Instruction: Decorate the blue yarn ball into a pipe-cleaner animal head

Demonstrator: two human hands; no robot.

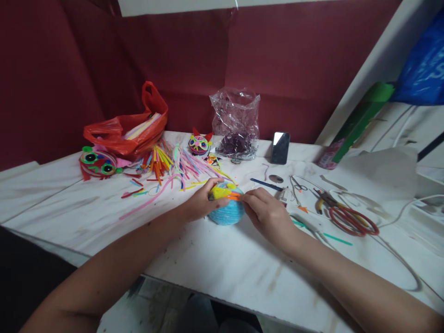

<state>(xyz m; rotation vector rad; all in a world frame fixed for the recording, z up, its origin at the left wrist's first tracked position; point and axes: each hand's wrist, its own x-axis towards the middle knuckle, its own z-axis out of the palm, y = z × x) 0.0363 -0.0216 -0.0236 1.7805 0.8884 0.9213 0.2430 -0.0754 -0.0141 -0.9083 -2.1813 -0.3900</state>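
The person's left hand (201, 202) is wrapped around the left side of a blue dome (227, 213). It looks wound from fuzzy pipe cleaner in tight coils, rounded and soft. The fingers are curled shut on it, with the thumb pressing a fuzzy yellow piece (220, 191) onto its top. The right hand (268, 215) comes in from the right, thumb and fingertips pinched closed on a thin orange strip (234, 196) lying against the yellow bit. The dome sits on the table (215, 270), about the middle, near the front edge.

Behind it is a messy fan of pipe cleaners (169, 164) in pink, orange, green and yellow. Far left there's a crinkly red plastic bag (126, 134) with more sticking out, and in front of it a flat frog-like face (97, 163) in red and green with big round eyes. A small cat face (199, 144) with red ears sits beside a wrinkled clear bag (237, 121) holding something purple. A glossy dark phone (280, 147) stands just to the right of that. On the right lie a blue pen (266, 185), small scissors (298, 186) and red-handled pliers (350, 218).

The tabletop is white, smooth and a bit smudged, marble-looking. The backdrop is a dark red wall (294, 55).
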